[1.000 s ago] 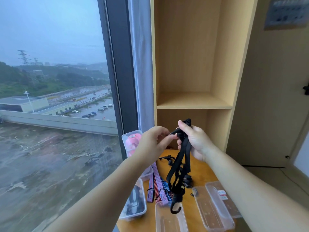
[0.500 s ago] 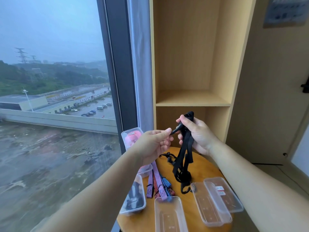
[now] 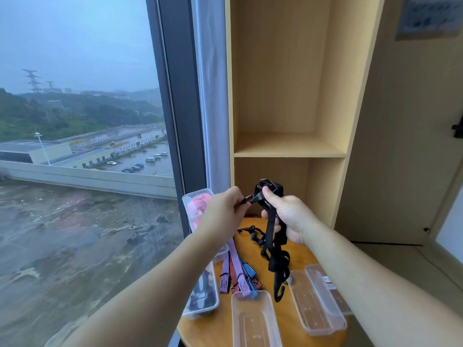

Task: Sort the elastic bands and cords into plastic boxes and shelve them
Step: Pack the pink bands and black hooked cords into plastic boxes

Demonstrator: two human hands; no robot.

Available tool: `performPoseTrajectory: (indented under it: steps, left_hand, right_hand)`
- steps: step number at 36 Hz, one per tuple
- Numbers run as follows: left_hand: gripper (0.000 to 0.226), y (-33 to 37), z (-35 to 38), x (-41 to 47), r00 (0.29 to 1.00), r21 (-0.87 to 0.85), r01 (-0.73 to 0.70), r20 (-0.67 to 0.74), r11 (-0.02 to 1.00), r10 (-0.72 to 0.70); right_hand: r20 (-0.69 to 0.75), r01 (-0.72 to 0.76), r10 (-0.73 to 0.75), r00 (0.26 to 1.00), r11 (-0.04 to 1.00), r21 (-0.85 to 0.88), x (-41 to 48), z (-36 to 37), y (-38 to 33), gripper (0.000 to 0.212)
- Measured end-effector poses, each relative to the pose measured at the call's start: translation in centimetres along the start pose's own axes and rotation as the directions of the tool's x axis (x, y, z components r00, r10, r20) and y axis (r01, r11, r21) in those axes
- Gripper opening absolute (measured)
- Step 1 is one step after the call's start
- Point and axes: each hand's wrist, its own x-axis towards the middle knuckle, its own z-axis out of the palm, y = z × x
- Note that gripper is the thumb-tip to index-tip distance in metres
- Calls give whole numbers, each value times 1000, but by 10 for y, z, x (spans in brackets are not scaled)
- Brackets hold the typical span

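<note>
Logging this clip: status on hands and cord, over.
Right hand grips bundled black cord. Left hand pinches its end. Clear box below, nothing between.

The person's right hand (image 3: 290,216) is gripping a bundle of black elastic straps (image 3: 271,236) above the round wooden counter (image 3: 218,329). The bundle's hooked end is dangling between an empty clear plastic box (image 3: 253,319) and another clear plastic box (image 3: 315,306) to its right. The left hand (image 3: 225,214) is pinching a loose black end near the bundle's top. Striped pink, red and blue flat bands (image 3: 238,271) are lying on the counter beside a clear box of black items (image 3: 203,294). A pale wooden shelf unit (image 3: 288,146) is standing behind.
</note>
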Motion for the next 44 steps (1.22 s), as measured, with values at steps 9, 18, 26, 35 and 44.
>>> performPoseTrajectory:
  steps: [9,18,26,35,44]
  left_hand:
    - [25,-7,8,-6,969,180,-245,26,953,244]
    - [29,5,-1,-2,844,-722,532,497,443,-203]
    - [25,2,-3,2,794,-712,608,543,351,-275]
    - [24,0,3,6,898,-574,417,141,705,-417]
    - [32,6,5,5,989,-12,131,-62,991,-132]
  right_hand:
    - [-17,-1,1,1000,1000,23,-4,-2,-6,47]
    - [87,166,-171,981,985,54,-6,-7,-3,42]
    - [255,82,-131,958,977,196,-3,-7,1,43]
    - [275,95,-129,953,986,135,-2,-8,7,12]
    - [171,39,-64,983,988,146,-4,-3,-1,46]
